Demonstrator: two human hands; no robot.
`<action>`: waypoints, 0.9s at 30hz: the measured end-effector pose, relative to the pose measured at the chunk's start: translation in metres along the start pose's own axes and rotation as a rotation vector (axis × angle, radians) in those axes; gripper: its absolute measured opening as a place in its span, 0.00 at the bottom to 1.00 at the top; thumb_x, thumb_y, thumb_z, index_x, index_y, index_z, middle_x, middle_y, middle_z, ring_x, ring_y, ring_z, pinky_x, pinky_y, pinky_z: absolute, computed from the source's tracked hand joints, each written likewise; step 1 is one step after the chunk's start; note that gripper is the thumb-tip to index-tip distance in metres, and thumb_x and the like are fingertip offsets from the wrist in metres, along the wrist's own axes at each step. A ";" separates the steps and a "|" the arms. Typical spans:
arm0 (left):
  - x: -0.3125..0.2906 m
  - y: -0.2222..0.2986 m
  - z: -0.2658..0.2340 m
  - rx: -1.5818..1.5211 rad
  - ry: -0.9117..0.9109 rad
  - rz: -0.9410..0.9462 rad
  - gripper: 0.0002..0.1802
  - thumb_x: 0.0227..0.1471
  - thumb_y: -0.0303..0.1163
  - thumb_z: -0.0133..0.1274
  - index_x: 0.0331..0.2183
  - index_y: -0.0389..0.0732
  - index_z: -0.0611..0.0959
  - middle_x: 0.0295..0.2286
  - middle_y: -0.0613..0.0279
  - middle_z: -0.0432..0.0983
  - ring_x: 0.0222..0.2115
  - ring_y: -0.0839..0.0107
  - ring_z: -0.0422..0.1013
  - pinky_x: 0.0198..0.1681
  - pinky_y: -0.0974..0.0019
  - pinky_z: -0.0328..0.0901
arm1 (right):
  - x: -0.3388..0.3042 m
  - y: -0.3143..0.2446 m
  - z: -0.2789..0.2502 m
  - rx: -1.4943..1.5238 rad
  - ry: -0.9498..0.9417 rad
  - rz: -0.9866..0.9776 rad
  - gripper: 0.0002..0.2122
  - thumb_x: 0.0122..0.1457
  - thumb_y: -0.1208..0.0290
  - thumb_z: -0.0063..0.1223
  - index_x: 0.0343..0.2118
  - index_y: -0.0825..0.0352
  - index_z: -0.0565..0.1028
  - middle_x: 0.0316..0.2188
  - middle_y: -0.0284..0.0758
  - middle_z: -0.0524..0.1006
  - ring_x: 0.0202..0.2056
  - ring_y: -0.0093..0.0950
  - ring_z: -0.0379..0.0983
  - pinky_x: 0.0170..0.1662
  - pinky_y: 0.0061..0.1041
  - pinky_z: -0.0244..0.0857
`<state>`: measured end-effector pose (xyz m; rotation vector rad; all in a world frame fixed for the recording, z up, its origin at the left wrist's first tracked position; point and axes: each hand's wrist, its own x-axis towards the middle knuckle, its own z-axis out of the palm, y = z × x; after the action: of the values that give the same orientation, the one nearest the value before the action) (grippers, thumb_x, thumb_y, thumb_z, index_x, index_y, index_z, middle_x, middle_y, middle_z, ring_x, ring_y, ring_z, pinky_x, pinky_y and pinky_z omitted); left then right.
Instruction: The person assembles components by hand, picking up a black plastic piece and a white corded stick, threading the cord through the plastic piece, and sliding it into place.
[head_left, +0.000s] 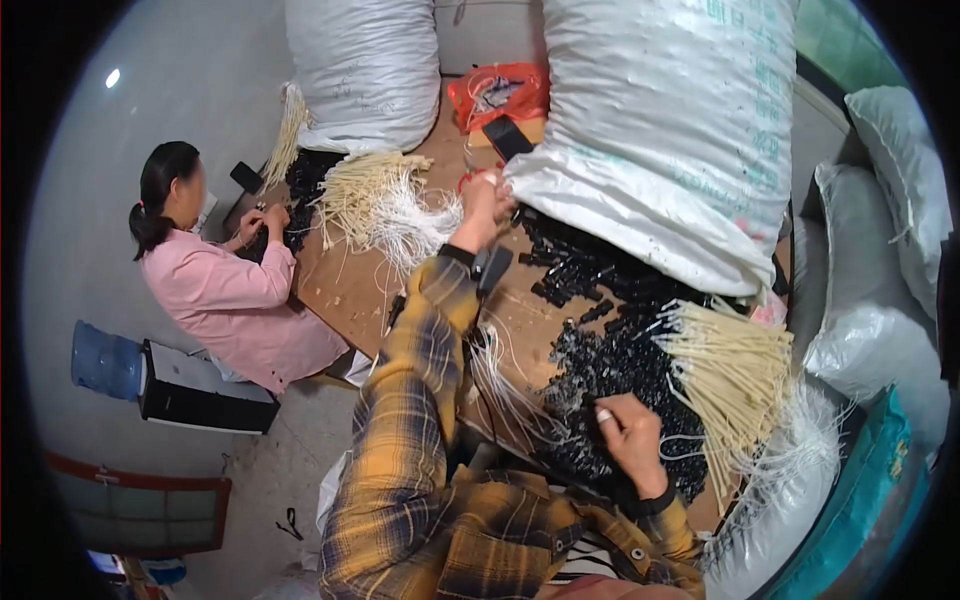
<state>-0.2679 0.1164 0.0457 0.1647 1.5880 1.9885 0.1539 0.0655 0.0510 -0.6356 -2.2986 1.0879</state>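
Nearest me, the person's right hand, ringed, bends with half-curled fingers over a heap of small, glossy black parts; I cannot tell whether it pinches one. Just left of it, thin white wires trail loosely across the brown wooden desk; to its right lies a thick fan of cream cords, smooth and straight. The work looks well short of finished: the black heap is large, most parts lying loose. Farther off, the left hand reaches to the lower corner of a bulging, crinkled white sack, its grip unclear. Beyond its left, past another cream bundle, a co-worker in pink sits, hands close together.
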 end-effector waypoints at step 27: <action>-0.120 0.029 0.012 0.512 -0.509 0.014 0.17 0.58 0.31 0.45 0.46 0.34 0.77 0.38 0.57 0.77 0.34 0.72 0.74 0.37 0.69 0.70 | -0.045 0.096 -0.101 -0.420 0.144 0.261 0.08 0.56 0.73 0.55 0.37 0.69 0.79 0.26 0.36 0.77 0.23 0.24 0.70 0.29 0.23 0.64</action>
<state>-0.1746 0.0626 0.1069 0.8110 1.6981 1.3539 0.2695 0.1494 0.0185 -1.1631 -2.3770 0.6357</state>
